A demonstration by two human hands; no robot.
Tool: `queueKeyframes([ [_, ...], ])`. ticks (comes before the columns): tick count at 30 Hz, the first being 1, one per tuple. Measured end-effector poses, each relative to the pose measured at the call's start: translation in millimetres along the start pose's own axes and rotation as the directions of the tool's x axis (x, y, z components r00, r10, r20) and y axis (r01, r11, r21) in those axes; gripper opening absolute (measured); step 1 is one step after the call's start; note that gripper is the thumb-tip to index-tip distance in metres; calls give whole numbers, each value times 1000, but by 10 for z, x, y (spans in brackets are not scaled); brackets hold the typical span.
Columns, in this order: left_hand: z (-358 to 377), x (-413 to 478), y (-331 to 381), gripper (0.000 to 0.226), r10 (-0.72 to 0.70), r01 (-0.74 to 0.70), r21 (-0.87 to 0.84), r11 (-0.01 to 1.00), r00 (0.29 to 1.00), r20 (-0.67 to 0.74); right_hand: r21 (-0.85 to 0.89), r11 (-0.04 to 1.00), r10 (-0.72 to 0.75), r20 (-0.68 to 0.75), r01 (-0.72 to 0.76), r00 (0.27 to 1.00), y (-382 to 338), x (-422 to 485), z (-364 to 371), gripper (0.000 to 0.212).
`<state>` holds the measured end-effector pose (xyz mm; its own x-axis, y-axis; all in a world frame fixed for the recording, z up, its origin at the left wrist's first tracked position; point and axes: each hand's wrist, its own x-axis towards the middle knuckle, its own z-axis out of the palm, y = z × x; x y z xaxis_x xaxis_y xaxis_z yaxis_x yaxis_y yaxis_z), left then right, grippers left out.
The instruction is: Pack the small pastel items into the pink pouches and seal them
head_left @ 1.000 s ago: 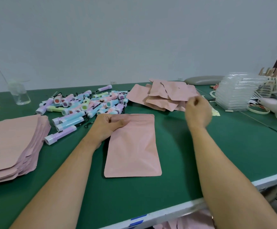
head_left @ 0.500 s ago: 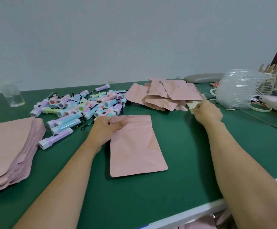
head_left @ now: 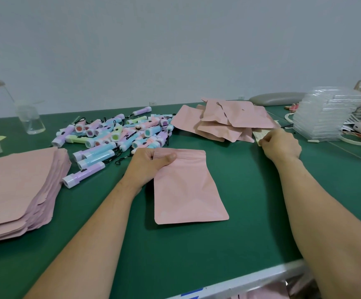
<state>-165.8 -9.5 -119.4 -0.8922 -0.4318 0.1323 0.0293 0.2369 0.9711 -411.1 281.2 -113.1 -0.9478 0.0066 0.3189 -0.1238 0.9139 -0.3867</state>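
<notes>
A flat pink pouch (head_left: 186, 190) lies on the green table (head_left: 250, 201) in front of me. My left hand (head_left: 148, 165) pinches its top left corner, thumb on top. A heap of small pastel flashlights (head_left: 119, 134) with black cords lies behind that hand. My right hand (head_left: 282, 145) is curled at the edge of a pale dotted sheet (head_left: 261, 134), fingertips pinching it beside a loose pile of pink pouches (head_left: 229, 121). A neat stack of flat pink pouches (head_left: 18, 190) sits at the left.
Stacked clear plastic trays (head_left: 326, 117) and white rings stand at the far right. A grey padded rest (head_left: 276, 99) lies at the back. A clear bottle (head_left: 29, 119) stands at the back left. The table's white front edge (head_left: 250, 279) runs near my right forearm.
My right hand came down from above the loose pouch pile to the dotted sheet at its right. My left hand kept hold of the pouch's top corner.
</notes>
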Motion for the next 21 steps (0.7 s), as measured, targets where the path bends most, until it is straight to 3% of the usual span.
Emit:
queueKeyframes([
  [4,0,17,-14,24,12,-12,32,999,1000,-1,-9,1000,-4,4,4,1000,-13,-1,2,14],
  [10,4,-2,0,16,14,-14,52,999,1000,-6,7,998,67,48,-68,997,10,56,9,20],
  [15,7,-9,21,33,32,-29,56,998,999,-42,10,998,69,36,-69,997,-42,5,32,24],
  [18,5,-10,45,33,59,-54,65,996,995,-78,79,996,51,-85,-44,995,-113,-59,-33,25],
  [21,19,3,55,53,100,-90,88,992,988,-119,299,949,-54,-143,95,988,-367,-227,-159,36],
])
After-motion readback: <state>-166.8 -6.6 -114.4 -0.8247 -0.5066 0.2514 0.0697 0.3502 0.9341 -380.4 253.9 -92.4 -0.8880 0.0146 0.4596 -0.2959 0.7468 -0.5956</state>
